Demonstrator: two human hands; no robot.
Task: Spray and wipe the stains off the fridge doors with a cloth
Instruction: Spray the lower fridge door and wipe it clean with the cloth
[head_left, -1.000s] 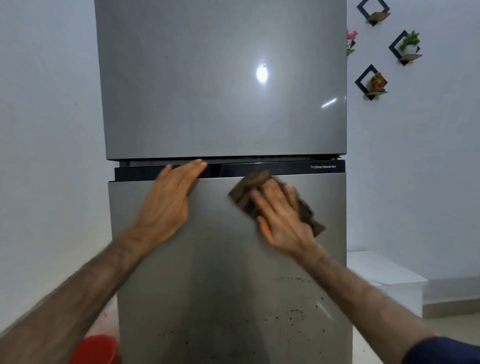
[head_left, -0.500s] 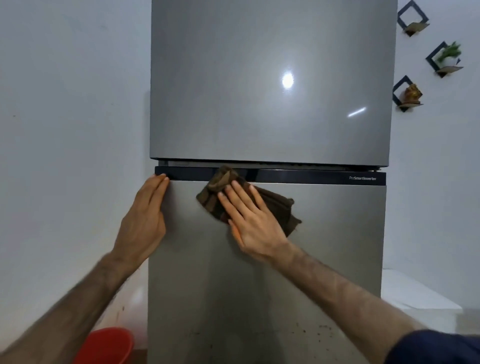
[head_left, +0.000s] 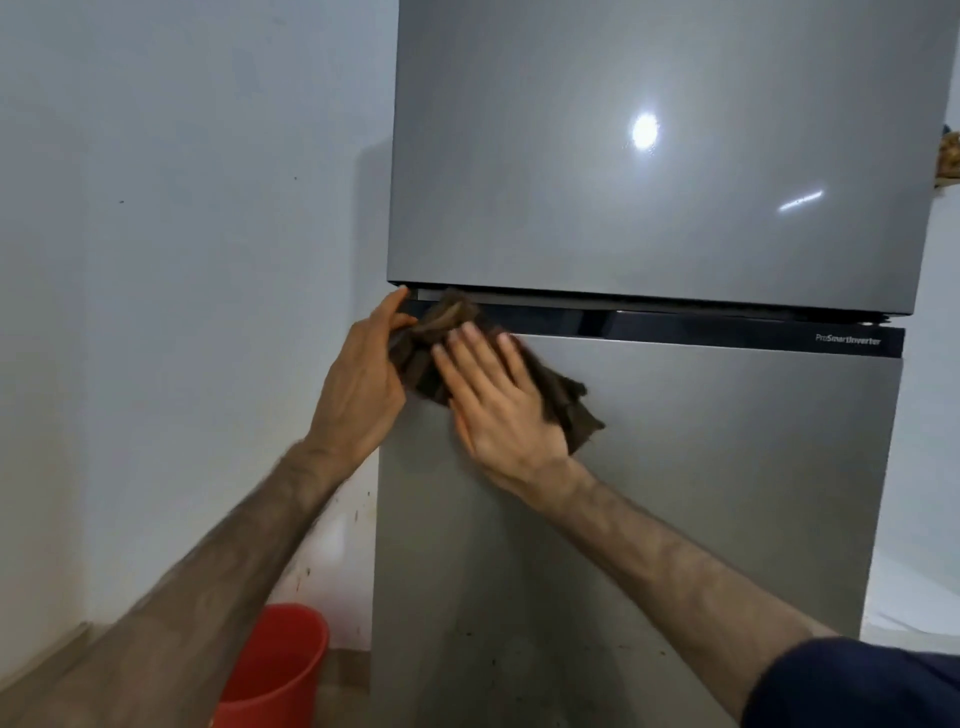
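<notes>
The brown cloth lies flat at the lower fridge door's top left corner, its long axis slanting down to the right. Our right hand presses it with straight, spread fingers; our left hand pinches its upper left end beside the black trim strip. The door's left edge is right there, so we judge that open room for wiping lies rightward and down, toward specks near the bottom.

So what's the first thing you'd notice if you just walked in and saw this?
Two hands on a tall grey fridge: the right hand presses a brown cloth flat on the lower door's top left corner, and the left hand touches the cloth at the fridge's edge. A red bucket sits on the floor, lower left.
</notes>
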